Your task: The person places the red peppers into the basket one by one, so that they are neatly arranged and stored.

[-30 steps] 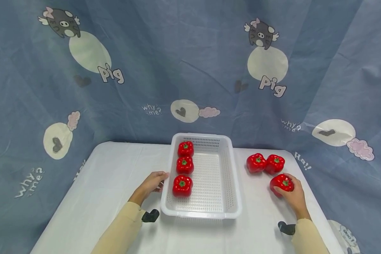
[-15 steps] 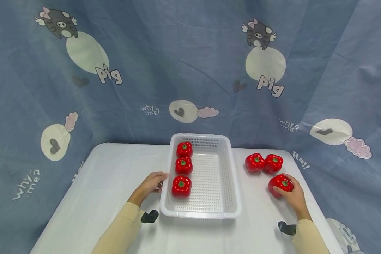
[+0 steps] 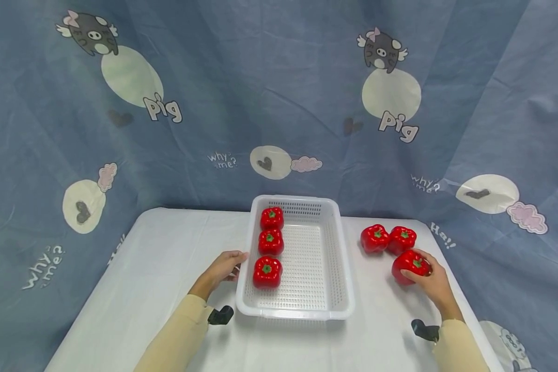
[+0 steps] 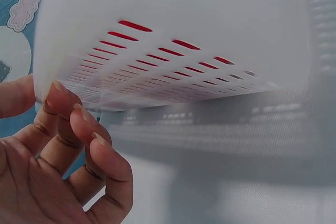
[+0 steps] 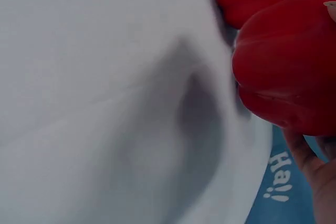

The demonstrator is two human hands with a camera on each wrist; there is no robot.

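My right hand grips a red bell pepper with a green stem, at the right of the table. In the right wrist view this bell pepper is held above the cloth, its shadow lying apart below it. My left hand pinches the left rim of a white plastic basket between thumb and curled fingers, as the left wrist view shows at the basket wall. Inside, along the left wall, stand a far pepper, a middle pepper and a near pepper.
Two more red peppers, a left one and a right one, sit side by side beyond my right hand. A white cloth covers the table. Behind it hangs a blue printed curtain.
My right hand has raised the bell pepper off the table and shifted it slightly to the left. My left hand stays at the basket's rim.
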